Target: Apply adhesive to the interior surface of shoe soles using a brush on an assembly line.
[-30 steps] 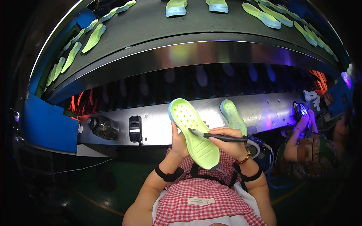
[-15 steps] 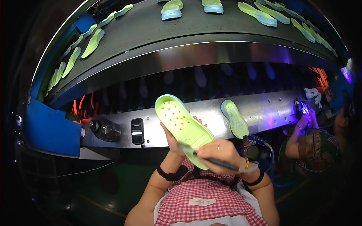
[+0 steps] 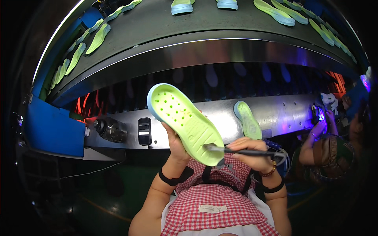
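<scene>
Lime-green shoe sole [image 3: 185, 122] held tilted above the lap, near the steel ledge [image 3: 283, 114]; left hand [image 3: 176, 142] clenched on its edge. Right hand [image 3: 252, 152] grips a dark pen-like tool [image 3: 236, 150], tip apparently touching the heel. One-sided hold: pressure could twist the sole loose or skid the tip.

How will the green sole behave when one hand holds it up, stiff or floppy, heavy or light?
The sole probably stays stiff: it juts out unbent above the left hand. It seems light, since one hand carries it. Its dimpled face likely grips well.
</scene>
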A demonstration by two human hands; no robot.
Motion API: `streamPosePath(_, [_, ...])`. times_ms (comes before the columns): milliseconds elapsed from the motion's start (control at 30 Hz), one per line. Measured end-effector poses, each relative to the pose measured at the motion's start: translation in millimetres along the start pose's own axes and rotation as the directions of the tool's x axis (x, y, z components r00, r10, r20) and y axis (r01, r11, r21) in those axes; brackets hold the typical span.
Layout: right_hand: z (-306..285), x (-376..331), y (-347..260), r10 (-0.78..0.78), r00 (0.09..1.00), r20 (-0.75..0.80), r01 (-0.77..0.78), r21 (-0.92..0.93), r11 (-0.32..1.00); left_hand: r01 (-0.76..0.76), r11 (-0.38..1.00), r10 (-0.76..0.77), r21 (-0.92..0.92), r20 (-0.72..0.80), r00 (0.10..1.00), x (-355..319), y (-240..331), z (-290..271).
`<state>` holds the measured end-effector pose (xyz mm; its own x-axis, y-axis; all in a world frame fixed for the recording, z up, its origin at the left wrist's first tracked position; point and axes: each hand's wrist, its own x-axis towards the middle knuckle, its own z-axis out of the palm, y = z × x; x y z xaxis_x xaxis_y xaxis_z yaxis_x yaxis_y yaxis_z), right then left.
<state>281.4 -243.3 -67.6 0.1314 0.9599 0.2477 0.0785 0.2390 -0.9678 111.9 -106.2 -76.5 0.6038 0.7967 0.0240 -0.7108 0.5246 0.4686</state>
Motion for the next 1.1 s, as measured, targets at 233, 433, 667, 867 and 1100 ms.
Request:
streamPosePath(233, [3, 2, 14, 0.019, 0.993, 0.120, -0.070, 0.434, 0.898, 0.037, 0.995, -0.032, -0.089, 0.065, 0.997, 5, 12, 15])
streamPosePath(433, [38, 10, 0, 0.389, 0.919, 0.062, -0.208, 0.915, 0.347, 0.036, 0.990, -0.042, -0.134, -0.041, 0.998, -24, -9, 42])
streamPosePath(667, [33, 9, -6, -0.023, 0.998, -0.062, 0.037, 0.250, 0.967, 0.083, 0.989, -0.080, -0.122, 0.029, 0.996, -15, -5, 15])
streamPosePath(867, [34, 23, -18, -0.178, 0.971, 0.160, 0.164, 0.100, 0.981, 0.085, 0.977, -0.062, -0.194, 0.120, 0.991, -8, -6, 14])
streamPosePath(1100, [7, 36, -18, -0.156, 0.944, 0.290, 0.148, 0.051, 0.988, 0.134, 0.991, -0.134, 0.026, 0.032, 0.990, -4, 2, 10])
